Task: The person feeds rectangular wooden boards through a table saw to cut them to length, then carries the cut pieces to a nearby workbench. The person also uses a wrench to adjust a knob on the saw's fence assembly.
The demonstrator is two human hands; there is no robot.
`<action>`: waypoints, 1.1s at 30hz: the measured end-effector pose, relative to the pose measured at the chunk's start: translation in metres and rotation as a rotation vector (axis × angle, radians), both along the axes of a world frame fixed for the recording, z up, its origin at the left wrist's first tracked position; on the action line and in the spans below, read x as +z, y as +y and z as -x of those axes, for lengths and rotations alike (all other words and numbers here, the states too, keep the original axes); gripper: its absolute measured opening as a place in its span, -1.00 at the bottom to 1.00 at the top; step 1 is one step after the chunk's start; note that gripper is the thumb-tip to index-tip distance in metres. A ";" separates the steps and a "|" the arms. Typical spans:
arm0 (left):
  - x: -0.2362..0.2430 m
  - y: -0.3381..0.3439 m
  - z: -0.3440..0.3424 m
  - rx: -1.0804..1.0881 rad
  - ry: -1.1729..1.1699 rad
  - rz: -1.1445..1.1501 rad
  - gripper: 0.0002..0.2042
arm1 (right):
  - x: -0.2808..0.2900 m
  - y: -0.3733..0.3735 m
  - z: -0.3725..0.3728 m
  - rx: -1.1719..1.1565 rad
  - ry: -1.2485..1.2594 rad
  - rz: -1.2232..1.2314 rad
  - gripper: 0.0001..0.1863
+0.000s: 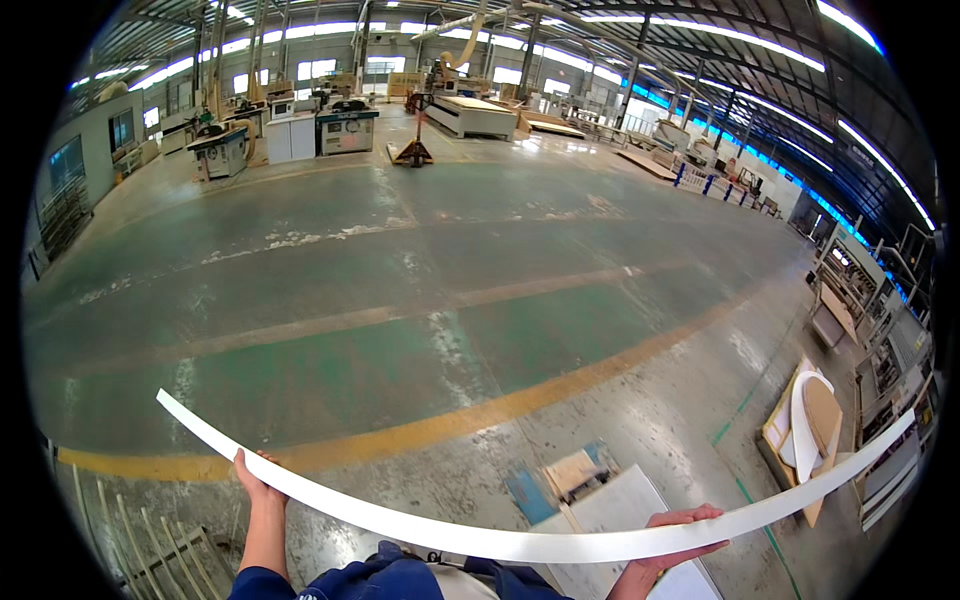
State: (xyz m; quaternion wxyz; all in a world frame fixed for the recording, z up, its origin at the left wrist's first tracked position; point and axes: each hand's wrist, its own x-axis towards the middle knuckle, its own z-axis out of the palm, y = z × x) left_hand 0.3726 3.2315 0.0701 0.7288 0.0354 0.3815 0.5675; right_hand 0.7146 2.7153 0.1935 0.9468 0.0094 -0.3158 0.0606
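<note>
A long, narrow white strip (520, 546) stretches across the lower part of the view, from the left side to the far right; the lens bends its outline. My left hand (262, 478) grips it near its left end, thumb on the near side and fingers behind. Farther right, my right hand (685, 535) is closed round it, fingers showing above the strip and more of the hand below. The strip is held up in front of my body, off the floor.
Below lies a pale flat panel (610, 508) beside a blue-and-wood piece (565, 478). Slatted racking (160, 550) stands at lower left. Boards with a rounded white piece (803, 425) lean at right, near machinery (890, 340). A pallet jack (411, 152) and saw tables (345, 130) stand far ahead.
</note>
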 end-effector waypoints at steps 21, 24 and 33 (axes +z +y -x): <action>0.094 0.260 -0.457 -0.811 1.048 -1.085 -0.63 | -0.066 0.371 -0.350 -0.182 0.433 0.162 -0.37; 0.144 0.178 -0.597 -1.477 0.894 -1.528 -0.50 | -0.034 0.415 -0.375 -0.106 0.614 0.296 -0.36; 0.062 0.114 -0.842 -2.490 0.422 -1.227 -0.55 | -0.068 0.455 -0.506 -0.318 1.065 0.545 -0.54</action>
